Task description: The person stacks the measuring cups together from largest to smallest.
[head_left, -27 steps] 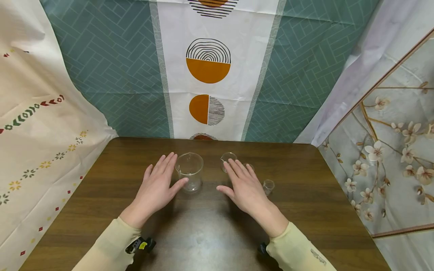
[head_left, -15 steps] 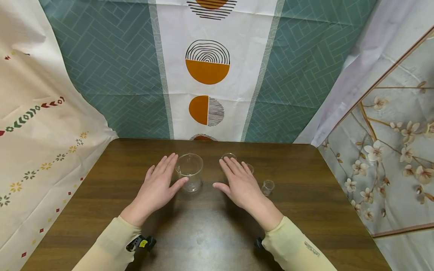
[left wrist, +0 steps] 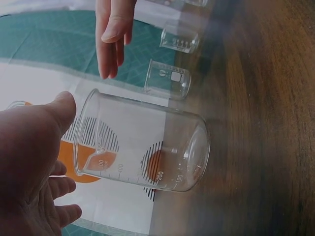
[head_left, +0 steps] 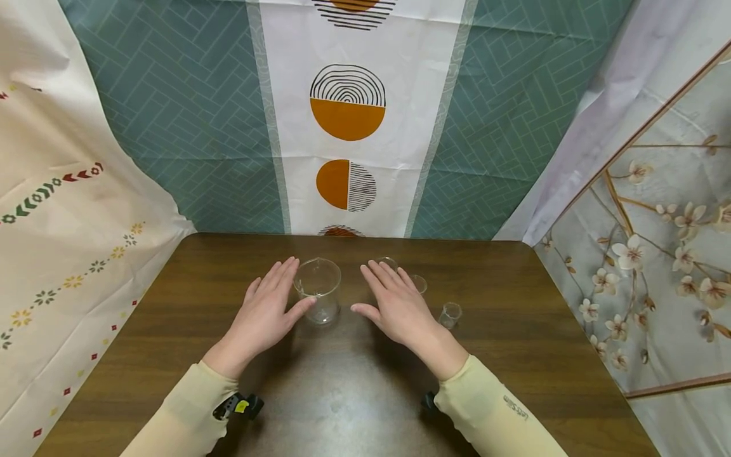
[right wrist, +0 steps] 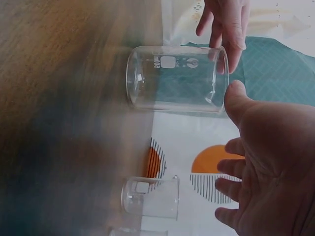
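Note:
A large clear glass beaker (head_left: 327, 309) marked 500 ml stands upright on the table. Beside its left side is my left hand (head_left: 257, 324), fingers straight and thumb spread in front of the glass; nothing is in its grasp. To the right of that beaker, with a gap between, my right hand (head_left: 402, 314) hovers with extended fingers, holding nothing. Behind the right hand, a medium beaker (left wrist: 167, 81) is largely covered in the head view. A smaller beaker (head_left: 420, 284) shows partly past the fingers, and the smallest glass vessel (head_left: 450, 315) stands to the right of the wrist.
The brown wooden table (head_left: 531, 355) ends in front of a hanging green and white patterned cloth (head_left: 354, 146). A cream cloth (head_left: 74, 222) borders the left side, and a floral panel (head_left: 662, 266) the right.
My right hand has moved left toward the large beaker, uncovering more of the smaller beaker. My left hand and the glassware have stayed in place.

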Available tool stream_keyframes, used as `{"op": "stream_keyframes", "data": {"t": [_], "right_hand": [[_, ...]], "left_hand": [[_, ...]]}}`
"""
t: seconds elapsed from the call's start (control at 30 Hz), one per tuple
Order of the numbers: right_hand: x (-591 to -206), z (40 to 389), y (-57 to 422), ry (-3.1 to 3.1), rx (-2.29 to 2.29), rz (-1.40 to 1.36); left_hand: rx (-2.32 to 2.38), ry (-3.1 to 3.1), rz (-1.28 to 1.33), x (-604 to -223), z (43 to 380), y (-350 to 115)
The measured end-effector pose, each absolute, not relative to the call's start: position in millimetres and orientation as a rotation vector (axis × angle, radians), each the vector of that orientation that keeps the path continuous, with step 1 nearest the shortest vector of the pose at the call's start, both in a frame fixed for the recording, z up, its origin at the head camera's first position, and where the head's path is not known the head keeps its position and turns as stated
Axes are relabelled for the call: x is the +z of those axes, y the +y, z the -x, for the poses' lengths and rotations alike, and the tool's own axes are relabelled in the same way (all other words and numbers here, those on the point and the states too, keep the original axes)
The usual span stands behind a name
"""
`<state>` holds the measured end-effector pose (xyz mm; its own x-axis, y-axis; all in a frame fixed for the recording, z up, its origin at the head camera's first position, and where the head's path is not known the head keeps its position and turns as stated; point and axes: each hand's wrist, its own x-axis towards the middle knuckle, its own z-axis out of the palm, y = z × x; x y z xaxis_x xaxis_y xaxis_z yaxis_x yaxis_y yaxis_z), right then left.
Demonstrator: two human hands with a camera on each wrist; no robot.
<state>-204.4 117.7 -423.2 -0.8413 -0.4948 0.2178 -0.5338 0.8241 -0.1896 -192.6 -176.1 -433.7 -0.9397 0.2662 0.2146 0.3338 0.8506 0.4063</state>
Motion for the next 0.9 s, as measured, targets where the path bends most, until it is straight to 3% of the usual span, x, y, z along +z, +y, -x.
{"op": "stream_keyframes", "data": {"t": [0.9], "right_hand": [[-419.5,228.5,93.2,-2.867,0.371,-0.946]], "left_hand": [[-0.722,-2.891,0.498,-441.1,204.6,-183.0]]}}
